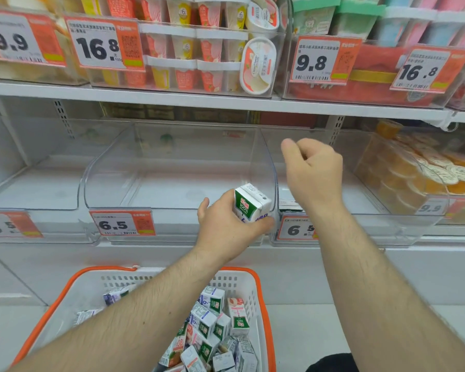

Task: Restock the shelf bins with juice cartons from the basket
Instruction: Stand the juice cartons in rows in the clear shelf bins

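Risk: small white-and-green juice carton (pixel 251 201) sits in your left hand (pixel 226 229), fingers wrapped round lower half, raised at near right corner of middle clear plastic shelf bin (pixel 97 167). Carton tilted; could clip bin's front lip or divider wall and slip. Your right hand (pixel 313 170) hovers over right clear bin (pixel 360 210), fingers loosely curled, seemingly holding nothing. Orange-rimmed white plastic basket (pixel 263 304) below, near you, holds more cartons; dropped carton may land outside it.
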